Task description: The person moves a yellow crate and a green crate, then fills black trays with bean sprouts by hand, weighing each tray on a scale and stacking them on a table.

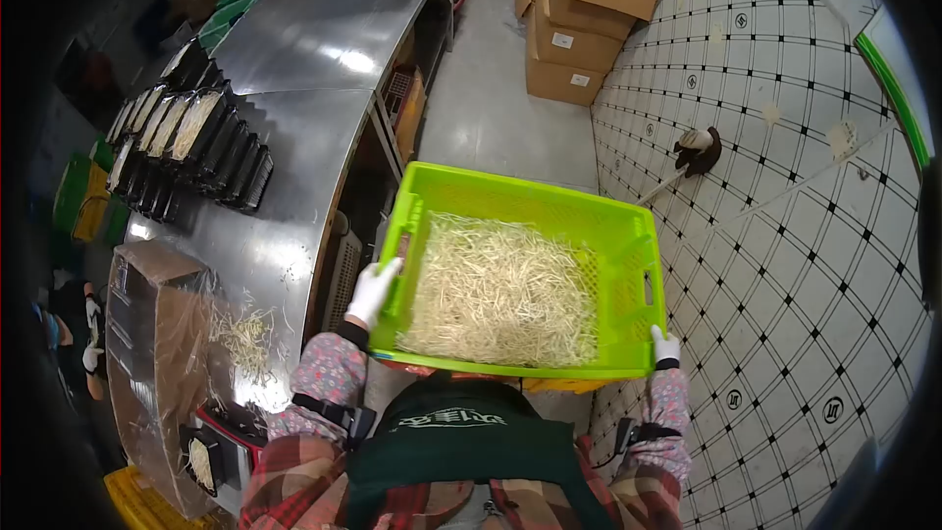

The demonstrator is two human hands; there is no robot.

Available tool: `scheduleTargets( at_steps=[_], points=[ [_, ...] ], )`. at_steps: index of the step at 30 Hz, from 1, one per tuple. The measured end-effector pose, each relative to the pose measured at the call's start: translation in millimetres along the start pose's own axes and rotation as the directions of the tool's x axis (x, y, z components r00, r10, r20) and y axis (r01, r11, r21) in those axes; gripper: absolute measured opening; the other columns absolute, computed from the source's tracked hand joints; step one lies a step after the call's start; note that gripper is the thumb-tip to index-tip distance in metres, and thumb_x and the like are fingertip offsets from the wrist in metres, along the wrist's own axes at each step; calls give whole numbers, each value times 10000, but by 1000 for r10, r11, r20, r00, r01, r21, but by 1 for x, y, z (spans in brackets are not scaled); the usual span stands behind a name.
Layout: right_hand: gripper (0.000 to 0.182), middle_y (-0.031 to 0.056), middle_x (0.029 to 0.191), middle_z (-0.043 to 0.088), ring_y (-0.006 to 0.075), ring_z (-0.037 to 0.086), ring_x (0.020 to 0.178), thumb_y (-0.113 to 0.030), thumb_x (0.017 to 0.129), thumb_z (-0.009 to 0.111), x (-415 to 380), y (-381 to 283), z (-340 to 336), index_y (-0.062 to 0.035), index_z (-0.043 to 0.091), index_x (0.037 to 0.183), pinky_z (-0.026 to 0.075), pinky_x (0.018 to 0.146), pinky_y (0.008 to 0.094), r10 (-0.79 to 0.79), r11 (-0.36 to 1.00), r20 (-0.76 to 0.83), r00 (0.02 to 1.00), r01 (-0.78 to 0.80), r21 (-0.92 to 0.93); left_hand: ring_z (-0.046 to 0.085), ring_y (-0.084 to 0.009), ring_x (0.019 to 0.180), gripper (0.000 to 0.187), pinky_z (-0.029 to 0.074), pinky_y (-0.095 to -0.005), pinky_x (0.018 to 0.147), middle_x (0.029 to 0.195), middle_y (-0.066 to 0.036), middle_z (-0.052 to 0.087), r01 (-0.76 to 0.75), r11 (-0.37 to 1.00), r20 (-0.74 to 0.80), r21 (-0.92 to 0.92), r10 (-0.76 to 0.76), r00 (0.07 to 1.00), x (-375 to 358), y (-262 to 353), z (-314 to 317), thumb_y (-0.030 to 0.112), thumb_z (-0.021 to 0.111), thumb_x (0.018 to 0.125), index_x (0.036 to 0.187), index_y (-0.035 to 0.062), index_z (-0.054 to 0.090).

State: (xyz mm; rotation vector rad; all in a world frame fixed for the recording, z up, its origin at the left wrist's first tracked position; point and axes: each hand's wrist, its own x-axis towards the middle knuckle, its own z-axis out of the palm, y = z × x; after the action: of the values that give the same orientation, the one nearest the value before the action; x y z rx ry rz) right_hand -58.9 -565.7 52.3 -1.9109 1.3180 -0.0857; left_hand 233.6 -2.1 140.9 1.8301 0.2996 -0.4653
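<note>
A bright green plastic crate [628, 226] is held level in front of my body, with a layer of pale, thin strands [505, 290] like sprouts or shreds inside. My white-gloved left hand [375, 292] grips its left side near the handle opening. At the lower right corner, my white-gloved right hand [665, 344] is closed on the crate's edge. Part of something yellow [569, 386] shows just below the crate's near side.
On the left, a metal table [294, 137] bears stacked black trays [196, 142], loose strands [247, 342], a plastic-lined box [162, 334] and a red-edged scale [231, 461]. Cardboard boxes [579, 39] stand ahead by the tiled wall [775, 265]. Another person's gloved hands [92, 334] are far left.
</note>
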Motion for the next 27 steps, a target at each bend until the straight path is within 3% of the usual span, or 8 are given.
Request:
scheduleTargets(
  at_steps=[3,8,13,17,19,21,24,27],
  points=[
    [387,187,861,686,250,681,758,-255,831,676,50,43,-49,80,630,1020,541,662,364,140,978,-118,983,-156,-137,598,-139,905,526,479,-277,797,981,-80,638,-236,967,109,-96,246,963,-1,-18,38,332,661,858,1213,-32,528],
    [635,272,1048,633,354,599,1047,-504,806,630,-54,-32,30,72,617,1072,441,915,399,-17,929,5,1000,18,-369,599,-121,938,497,491,-258,807,1041,-85,630,175,929,427,-326,-21,904,29,33,-62,304,625,886,1248,-13,500],
    [407,188,852,689,253,682,744,-302,847,643,23,35,-25,92,634,949,531,637,342,22,998,85,996,-28,63,535,-202,1127,668,421,-297,944,1227,-157,553,-175,983,120,58,167,979,-18,12,20,317,679,842,1343,-27,401],
    [447,197,831,683,304,669,766,-379,846,631,-16,-1,-18,56,649,945,505,690,399,-72,981,-117,991,50,-187,510,-236,1165,774,409,-310,970,1300,-222,489,-132,990,5,-45,132,991,12,-47,4,304,706,821,1388,-51,318],
    [488,231,796,652,375,637,775,-465,832,619,-83,-64,22,15,670,901,477,720,424,-195,958,-128,972,161,-237,622,-189,927,653,499,-296,788,1114,-172,612,-25,999,-144,-20,22,989,27,-40,-38,381,638,866,1296,-70,441],
    [433,234,789,646,366,639,775,-435,843,623,-121,-89,43,-16,681,939,481,712,416,-270,956,-171,948,242,-165,613,-117,639,455,482,-264,593,748,-71,664,61,994,-185,-91,-77,980,37,-59,-69,436,587,893,875,-15,645],
    [299,126,788,674,185,622,719,-255,873,636,-117,-85,12,35,661,940,482,688,322,-322,947,-271,907,307,-98,540,-77,577,397,440,-249,541,683,-7,614,57,977,-237,-208,-107,966,24,-106,-42,386,613,894,757,14,630],
    [295,82,768,677,151,609,655,-263,862,650,-74,-64,-29,31,666,883,481,626,298,-184,973,-356,916,220,64,472,-38,648,305,398,-218,576,690,30,569,-116,960,-281,-256,40,959,-14,-104,30,300,661,879,763,18,638]
  ],
)
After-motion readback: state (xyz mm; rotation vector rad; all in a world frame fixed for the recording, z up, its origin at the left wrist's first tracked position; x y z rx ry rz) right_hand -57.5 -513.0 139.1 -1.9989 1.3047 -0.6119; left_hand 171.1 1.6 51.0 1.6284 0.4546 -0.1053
